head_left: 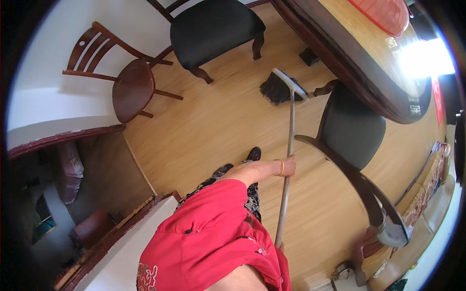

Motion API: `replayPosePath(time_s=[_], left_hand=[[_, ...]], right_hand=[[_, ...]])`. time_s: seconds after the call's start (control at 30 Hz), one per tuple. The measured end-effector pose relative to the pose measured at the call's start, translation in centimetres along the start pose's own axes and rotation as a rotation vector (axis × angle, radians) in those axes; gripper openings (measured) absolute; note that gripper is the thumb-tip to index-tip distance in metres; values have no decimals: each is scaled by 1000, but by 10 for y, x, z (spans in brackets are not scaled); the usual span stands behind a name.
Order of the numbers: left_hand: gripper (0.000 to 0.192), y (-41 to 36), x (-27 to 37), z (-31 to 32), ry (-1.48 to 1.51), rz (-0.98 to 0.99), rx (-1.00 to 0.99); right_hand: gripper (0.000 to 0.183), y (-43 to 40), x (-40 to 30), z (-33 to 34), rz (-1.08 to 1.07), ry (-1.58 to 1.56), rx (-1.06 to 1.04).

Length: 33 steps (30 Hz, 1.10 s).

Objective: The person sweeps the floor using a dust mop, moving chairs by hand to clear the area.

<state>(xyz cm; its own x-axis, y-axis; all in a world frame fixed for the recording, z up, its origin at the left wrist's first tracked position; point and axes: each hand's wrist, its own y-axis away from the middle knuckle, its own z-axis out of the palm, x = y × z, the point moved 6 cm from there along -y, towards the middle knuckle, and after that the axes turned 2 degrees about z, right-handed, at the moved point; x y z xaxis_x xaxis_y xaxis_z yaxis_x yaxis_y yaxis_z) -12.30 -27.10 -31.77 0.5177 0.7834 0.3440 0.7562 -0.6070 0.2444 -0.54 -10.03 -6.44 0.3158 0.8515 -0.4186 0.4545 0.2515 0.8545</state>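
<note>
My left hand (289, 166), with a yellow bangle at the wrist, is closed around the middle of a broom's long handle (291, 123). At the handle's near end, beside my red shirt, a small part of my right hand (282, 247) shows against it; the rest is hidden. The broom head (284, 87), pale on top with dark bristles, rests on the wood-look floor (218, 123), close to a leg of a dark-seated chair (353, 123). That chair stands partly under the table, its curved wooden back towards me.
A wooden table (320, 40) with a red mesh cover (386, 14) stands at upper right. A black-seated chair (218, 31) and a brown wooden chair (133, 89) stand near the wall. A doorway lies left; a wooden-framed sofa (422, 225) is at lower right.
</note>
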Motion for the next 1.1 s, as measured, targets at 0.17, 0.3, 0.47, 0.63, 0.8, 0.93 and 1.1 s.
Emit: replayPosePath(time_s=[0.17,0.3,0.47,0.63,0.8,0.93,1.1], left_hand=[[9,-19,-88,-35,60,-86,61],[9,-7,-132,-69,76,1,163],[10,4,-200,-92,77,37,112],[11,21,-261,-131,163,125,293],[9,51,-276,-148,237,177,275],[10,82,-274,-150,259,221,232],[10,94,-366,-144,138,-98,308]], right_hand=[[72,-17,-55,-29,-7,103,30],[70,-28,-119,-50,-46,149,50],[70,-61,-161,-45,299,-136,3],[59,-78,-217,-47,470,-402,98],[62,-101,-276,-24,515,-398,94],[65,-124,-309,-15,547,-390,107],[68,-159,-343,-9,496,-368,83]])
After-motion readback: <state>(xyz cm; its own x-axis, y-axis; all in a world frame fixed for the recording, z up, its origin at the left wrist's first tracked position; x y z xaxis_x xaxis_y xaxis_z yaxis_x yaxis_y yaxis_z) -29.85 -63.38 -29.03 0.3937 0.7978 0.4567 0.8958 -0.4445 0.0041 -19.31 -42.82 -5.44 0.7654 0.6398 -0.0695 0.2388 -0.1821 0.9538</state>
